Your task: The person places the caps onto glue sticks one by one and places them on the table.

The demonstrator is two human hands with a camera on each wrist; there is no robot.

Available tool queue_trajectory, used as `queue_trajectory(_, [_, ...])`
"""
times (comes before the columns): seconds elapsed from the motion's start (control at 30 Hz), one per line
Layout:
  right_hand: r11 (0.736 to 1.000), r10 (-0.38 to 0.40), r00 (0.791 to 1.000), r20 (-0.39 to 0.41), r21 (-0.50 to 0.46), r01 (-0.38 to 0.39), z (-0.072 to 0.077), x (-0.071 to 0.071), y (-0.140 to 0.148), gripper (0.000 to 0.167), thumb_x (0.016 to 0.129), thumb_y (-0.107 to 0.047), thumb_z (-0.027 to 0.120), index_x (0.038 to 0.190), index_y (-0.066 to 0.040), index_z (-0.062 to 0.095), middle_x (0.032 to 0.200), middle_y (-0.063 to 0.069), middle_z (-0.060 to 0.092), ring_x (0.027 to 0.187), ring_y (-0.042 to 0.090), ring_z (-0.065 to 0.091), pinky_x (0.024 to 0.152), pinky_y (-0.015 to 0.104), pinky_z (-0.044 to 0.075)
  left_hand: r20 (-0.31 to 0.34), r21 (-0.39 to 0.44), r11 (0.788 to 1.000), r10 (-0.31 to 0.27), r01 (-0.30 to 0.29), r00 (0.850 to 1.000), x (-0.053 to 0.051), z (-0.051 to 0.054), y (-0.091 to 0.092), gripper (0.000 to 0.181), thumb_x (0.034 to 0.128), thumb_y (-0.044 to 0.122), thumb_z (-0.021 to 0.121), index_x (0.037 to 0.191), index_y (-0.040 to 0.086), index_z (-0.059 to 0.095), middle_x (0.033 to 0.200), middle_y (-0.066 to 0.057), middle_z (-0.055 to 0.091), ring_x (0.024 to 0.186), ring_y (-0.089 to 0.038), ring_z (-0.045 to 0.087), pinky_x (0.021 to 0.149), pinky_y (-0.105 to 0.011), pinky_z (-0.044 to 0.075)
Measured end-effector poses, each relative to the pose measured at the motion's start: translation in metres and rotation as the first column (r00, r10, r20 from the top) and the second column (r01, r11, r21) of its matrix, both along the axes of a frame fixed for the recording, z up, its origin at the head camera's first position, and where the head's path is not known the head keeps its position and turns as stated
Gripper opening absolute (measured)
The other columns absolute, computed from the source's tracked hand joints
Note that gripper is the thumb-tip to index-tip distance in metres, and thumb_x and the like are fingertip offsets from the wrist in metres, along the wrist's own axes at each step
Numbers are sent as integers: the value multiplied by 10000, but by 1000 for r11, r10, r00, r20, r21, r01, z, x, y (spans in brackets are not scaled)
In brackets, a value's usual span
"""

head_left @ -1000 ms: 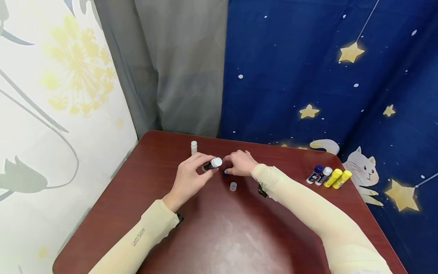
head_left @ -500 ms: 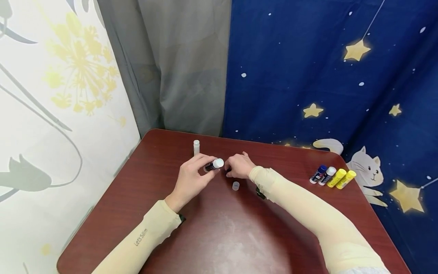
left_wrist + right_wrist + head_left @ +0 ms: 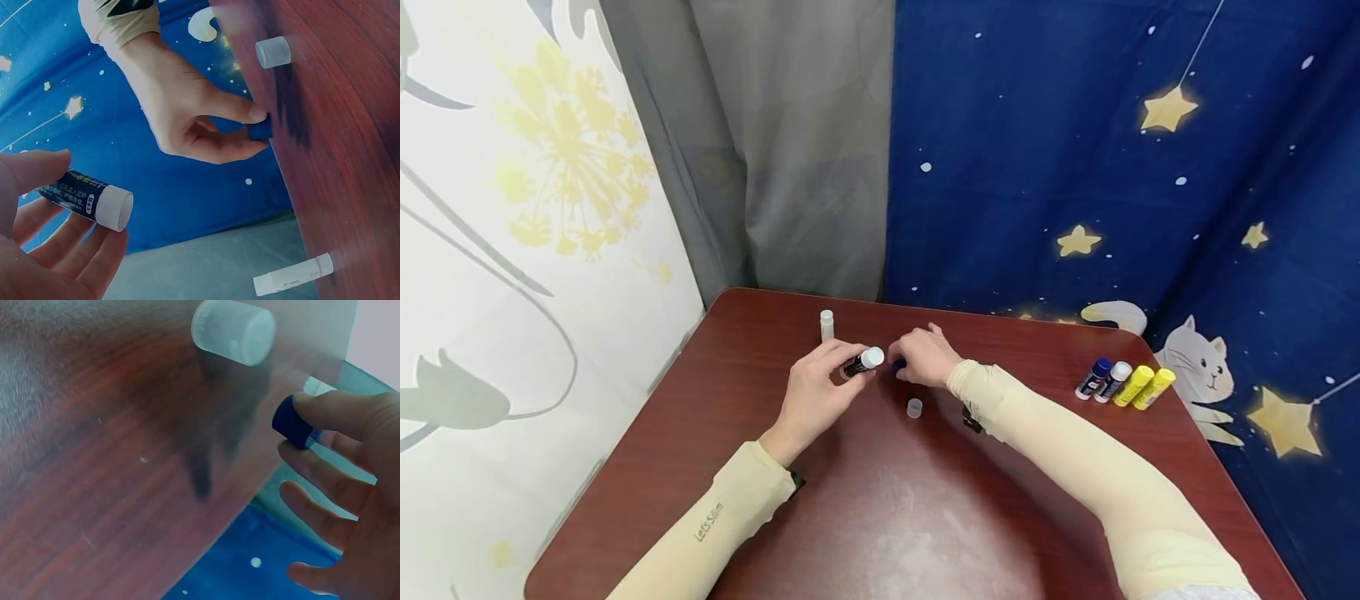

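Note:
My left hand (image 3: 816, 387) grips a glue stick (image 3: 81, 194) with a dark blue printed label and a white end, tilted up in the head view. The thumb is on one side and the fingers are curled on the other. Across from it, my right hand (image 3: 923, 358) pinches a small dark blue cap (image 3: 294, 422) between thumb and fingertip; the other fingers are loosely bent. A translucent cap (image 3: 913, 407) rests on the table, nearer the body than the right hand. Just past the left hand stands a slim white tube (image 3: 827, 325), its lower part hidden in the head view.
On the right side of the dark red table (image 3: 880, 517) stand a blue-capped glue stick (image 3: 1093, 379), a white-capped one (image 3: 1112, 382) and two yellow ones (image 3: 1133, 386) in a row. Curtains (image 3: 1000, 167) hang behind the far edge.
The blue cap, low and mostly covered by the right hand before, now shows between its fingertips, slightly farther up in the head view. The left hand keeps its grip, almost still.

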State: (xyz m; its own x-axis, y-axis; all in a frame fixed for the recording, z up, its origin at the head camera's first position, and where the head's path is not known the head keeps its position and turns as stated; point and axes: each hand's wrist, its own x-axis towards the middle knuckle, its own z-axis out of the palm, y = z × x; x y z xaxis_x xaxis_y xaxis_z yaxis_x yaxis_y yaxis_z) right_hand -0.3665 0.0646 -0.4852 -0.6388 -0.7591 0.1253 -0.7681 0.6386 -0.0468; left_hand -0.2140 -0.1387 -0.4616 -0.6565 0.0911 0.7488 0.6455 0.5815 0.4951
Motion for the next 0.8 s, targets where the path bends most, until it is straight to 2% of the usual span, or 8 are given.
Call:
queue_trajectory(0.13, [1000,24,999,-45,-18,-25,14,3,4,158,810,-213,818,956,-267,789,882,-116,702,947,187,612,1056,682,296,-9,-6,1000,-1,1,1000,-2,2,3,272,852,164,814,1112,220,752,1021,114,653,793,-69,599,696,-255,509])
queue_trajectory(0.3, [999,18,995,-96,-28,-21,28,8,10,152,824,-254,810,960,-308,771,915,-98,689,1011,197,588,1067,651,308,-1,-17,1000,4,-4,1000,-5,3,6,272,854,173,815,1116,214,752,1027,104,654,794,-85,603,702,-271,515])
queue_trajectory(0.57, [997,4,989,-148,-77,-15,48,14,22,233,830,-286,827,1056,-250,779,952,-60,704,1028,220,600,1065,631,333,34,-30,999,18,-17,999,-12,3,8,256,854,183,814,1101,209,755,1010,109,646,766,-113,602,680,-370,543])
queue_trajectory(0.67, [993,-2,984,-181,-117,-20,59,14,28,226,833,-293,819,1052,-263,774,939,-57,701,971,211,601,994,537,410,36,-40,999,31,-29,999,-15,5,8,261,848,167,814,1099,202,755,997,99,649,748,-124,600,671,-383,542])
queue_trajectory(0.8, [981,-15,982,-186,-191,-21,79,14,37,208,849,-271,801,1055,-245,780,954,-46,715,882,186,590,876,431,451,31,-48,997,60,-58,998,-22,8,6,260,839,163,819,1090,191,758,976,84,656,734,-149,605,663,-339,522])
